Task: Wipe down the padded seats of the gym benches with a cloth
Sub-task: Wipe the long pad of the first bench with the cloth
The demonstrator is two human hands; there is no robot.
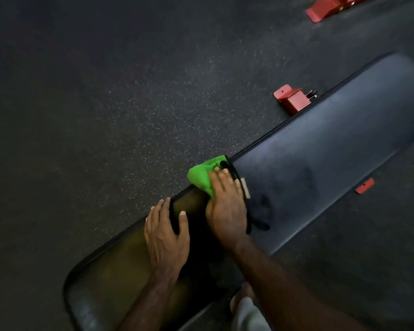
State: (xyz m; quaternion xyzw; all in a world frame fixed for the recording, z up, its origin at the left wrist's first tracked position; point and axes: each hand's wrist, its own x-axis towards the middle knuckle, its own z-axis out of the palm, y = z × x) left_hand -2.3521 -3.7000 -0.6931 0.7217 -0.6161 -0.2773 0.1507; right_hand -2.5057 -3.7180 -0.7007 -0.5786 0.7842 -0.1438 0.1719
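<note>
A black padded gym bench runs diagonally from lower left to upper right, with a short seat pad (110, 266) and a long back pad (320, 149). My right hand (227, 206) presses a bright green cloth (201, 175) onto the far end of the seat pad, beside the gap between the pads. The cloth bunches out past my straight fingers at the bench's far edge. My left hand (165, 232) rests flat on the seat pad, fingers reaching its far edge.
Dark speckled rubber flooring (105, 103) surrounds the bench. Red metal frame feet (289, 99) stick out beyond the back pad, another red base (330, 7) lies at the top right, and a small red tab (365, 186) shows on the near side.
</note>
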